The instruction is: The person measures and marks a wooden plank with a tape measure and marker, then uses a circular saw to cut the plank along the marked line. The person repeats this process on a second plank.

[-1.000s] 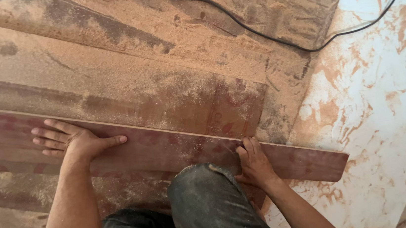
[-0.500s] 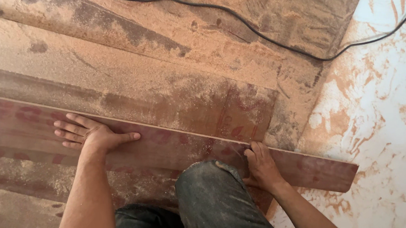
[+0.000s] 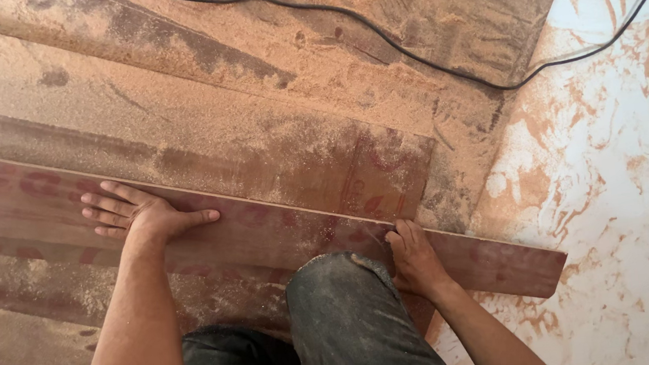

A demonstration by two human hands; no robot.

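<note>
Left hand (image 3: pixel 145 217) spread flat, right hand (image 3: pixel 415 261) curled, both pressing the reddish plywood strip (image 3: pixel 266 232); firm, even pressure should prevent shifting.

view: your one head camera | aim: steeply down past your knee (image 3: pixel 344 300) onto the sawdust-covered boards (image 3: pixel 201 139) | range: close, your hands fill the lower half | far edge: black cable (image 3: pixel 424 62) at top | right edge: pale floor (image 3: pixel 625 177)
</note>
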